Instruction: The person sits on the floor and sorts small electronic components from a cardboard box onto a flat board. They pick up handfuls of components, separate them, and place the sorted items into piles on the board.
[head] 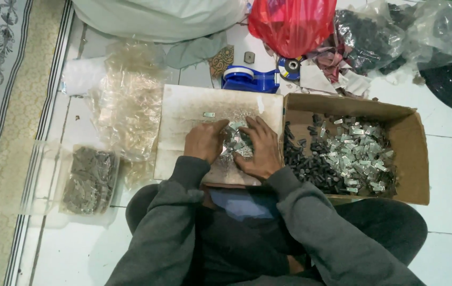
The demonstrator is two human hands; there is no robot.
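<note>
I sit on a tiled floor with a worn white board (pixel 183 114) across my lap. A small heap of silvery metal clips (pixel 236 139) lies on it. My left hand (pixel 204 140) rests curled at the heap's left side. On the heap's right side lies my right hand (pixel 260 148), fingers spread over the clips. One single clip (pixel 208 114) sits apart on the board, farther from me. Whether either hand grips a clip is hidden by the fingers.
A cardboard box (pixel 411 159) on my right holds metal clips and small black parts (pixel 310 161). To my left are clear plastic bags (pixel 128 106) and a bag of dark pieces (pixel 89 180). A blue tape dispenser (pixel 249 78), a red bag (pixel 292 24) and more bags lie beyond.
</note>
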